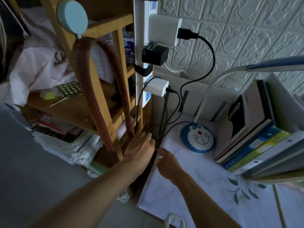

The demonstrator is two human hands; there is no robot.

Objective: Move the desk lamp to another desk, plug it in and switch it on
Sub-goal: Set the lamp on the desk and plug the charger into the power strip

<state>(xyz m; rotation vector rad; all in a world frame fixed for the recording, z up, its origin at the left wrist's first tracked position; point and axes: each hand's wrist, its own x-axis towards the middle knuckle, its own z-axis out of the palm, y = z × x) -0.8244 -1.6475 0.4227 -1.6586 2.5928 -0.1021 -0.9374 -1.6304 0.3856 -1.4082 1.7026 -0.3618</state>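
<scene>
The desk lamp stands on the white desk (197, 186), with a round blue base (198, 138) showing a cartoon cat face, a white bendable neck (212, 89) and a blue head (276, 63) at the right edge. Its black cord (172, 125) runs left from the base to a bundle of cables at the desk's left edge. My left hand (140, 148) reaches into the gap beside the desk at those cables, fingers apart. My right hand (167, 163) sits at the desk edge, pinching a small white object next to the cables. A white power strip (139, 46) hangs vertically above.
Several adapters are plugged into the power strip: a large white one (164, 30), a black one (155, 54), a small white one (158, 87). A wooden shelf (105, 89) with a brown strap (100, 112) stands left. Books (250, 129) lean at the right.
</scene>
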